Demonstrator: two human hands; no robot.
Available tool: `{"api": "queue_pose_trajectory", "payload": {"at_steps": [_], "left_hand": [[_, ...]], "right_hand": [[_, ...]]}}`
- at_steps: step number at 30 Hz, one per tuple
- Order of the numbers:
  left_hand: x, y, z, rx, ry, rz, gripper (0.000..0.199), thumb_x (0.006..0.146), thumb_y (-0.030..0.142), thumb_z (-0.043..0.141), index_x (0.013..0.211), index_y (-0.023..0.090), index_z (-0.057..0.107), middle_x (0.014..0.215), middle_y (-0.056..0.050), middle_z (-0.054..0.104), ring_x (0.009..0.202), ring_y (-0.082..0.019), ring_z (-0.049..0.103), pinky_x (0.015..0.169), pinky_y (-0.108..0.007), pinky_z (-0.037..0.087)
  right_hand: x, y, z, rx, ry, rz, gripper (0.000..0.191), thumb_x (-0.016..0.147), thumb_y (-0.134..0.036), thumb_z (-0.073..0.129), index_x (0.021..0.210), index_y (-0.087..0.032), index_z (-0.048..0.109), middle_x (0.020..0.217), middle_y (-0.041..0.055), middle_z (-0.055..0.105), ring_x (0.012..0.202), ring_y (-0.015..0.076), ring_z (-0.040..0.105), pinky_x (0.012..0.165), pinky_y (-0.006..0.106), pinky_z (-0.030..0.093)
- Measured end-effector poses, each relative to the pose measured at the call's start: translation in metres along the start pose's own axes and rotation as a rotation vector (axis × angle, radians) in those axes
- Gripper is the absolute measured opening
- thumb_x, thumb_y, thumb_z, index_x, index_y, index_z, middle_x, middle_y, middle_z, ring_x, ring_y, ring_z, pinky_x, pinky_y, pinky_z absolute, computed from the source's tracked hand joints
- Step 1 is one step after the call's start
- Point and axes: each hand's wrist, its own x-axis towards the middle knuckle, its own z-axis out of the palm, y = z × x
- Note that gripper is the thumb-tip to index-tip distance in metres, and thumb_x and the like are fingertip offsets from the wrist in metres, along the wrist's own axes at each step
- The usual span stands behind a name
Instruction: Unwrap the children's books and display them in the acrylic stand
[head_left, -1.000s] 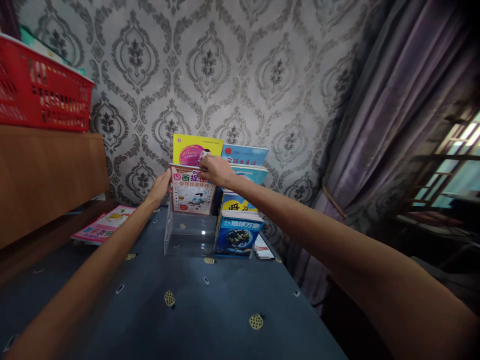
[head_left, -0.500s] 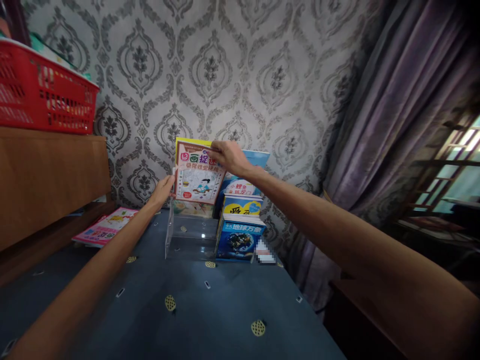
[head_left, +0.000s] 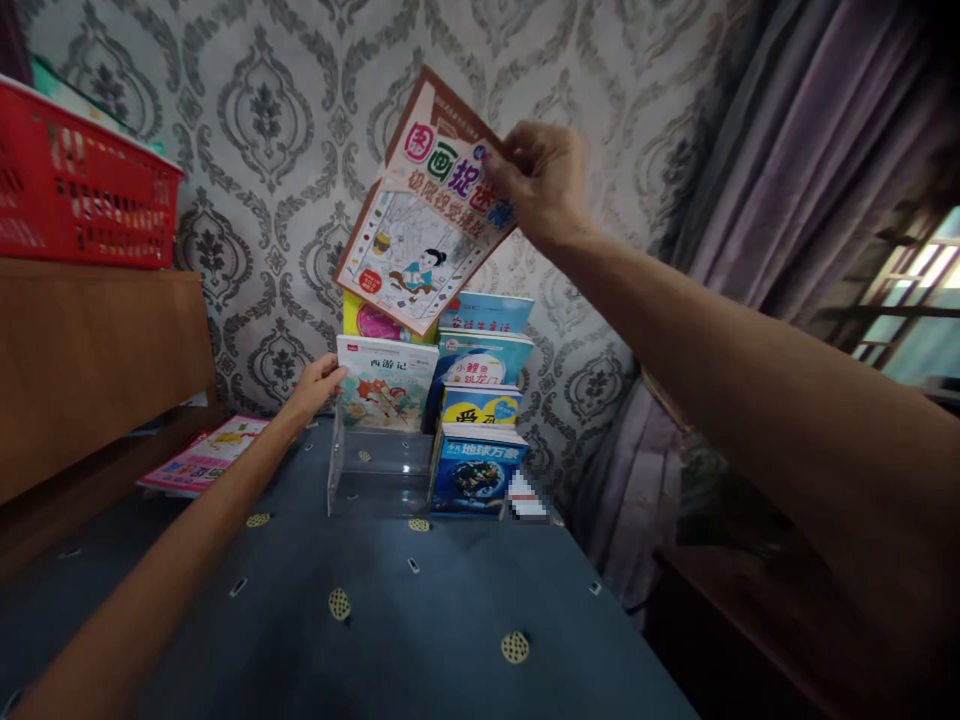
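Note:
My right hand [head_left: 546, 185] pinches a brown-bordered picture-puzzle book [head_left: 431, 215] by its upper right edge. The book hangs tilted in the air, above a tiered clear book rack [head_left: 337, 465]. At the rack's left side, my left hand [head_left: 319, 388] has its fingers closed round the edge, beside a white-topped storybook [head_left: 390, 385]. Behind that storybook, a yellow book [head_left: 356, 318] is partly covered by the raised one. The rack's right column holds light blue books [head_left: 487, 312], a yellow-and-blue book [head_left: 480, 408] and a dark blue globe book [head_left: 480, 478].
Pink-covered books [head_left: 202, 458] lie on the dark blue tablecloth [head_left: 420, 640] at the left. A red plastic basket [head_left: 90, 190] rests on a wooden cabinet [head_left: 105, 360]. Patterned wallpaper is behind the rack, and a purple curtain [head_left: 757, 230] hangs at the right.
My right hand has lifted the puzzle book up and tilted it, uncovering the white-topped storybook and more of the yellow book. My left hand stays at the rack's left side.

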Motion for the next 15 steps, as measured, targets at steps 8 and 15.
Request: {"api": "queue_pose_trajectory", "payload": {"at_steps": [8, 15], "left_hand": [[-0.003, 0.001, -0.002, 0.061, -0.021, 0.02, 0.044, 0.068, 0.052, 0.064, 0.096, 0.018, 0.063, 0.107, -0.007, 0.072, 0.096, -0.025, 0.064, 0.069, -0.031, 0.052], [-0.003, -0.015, 0.001, 0.146, 0.084, 0.03, 0.038, 0.074, 0.05, 0.06, 0.097, 0.019, 0.054, 0.104, -0.007, 0.068, 0.088, -0.021, 0.064, 0.063, -0.029, 0.052]], "right_hand": [[-0.02, -0.041, 0.045, -0.267, 0.122, 0.173, 0.029, 0.092, -0.028, 0.059, 0.066, -0.023, 0.048, 0.063, -0.0027, 0.045, 0.067, 0.0155, 0.046, 0.067, 0.03, 0.041], [-0.031, -0.039, 0.062, -0.251, -0.142, 0.219, 0.02, 0.093, -0.031, 0.056, 0.076, -0.02, 0.056, 0.071, -0.0003, 0.055, 0.074, 0.0158, 0.049, 0.07, 0.03, 0.042]]}}
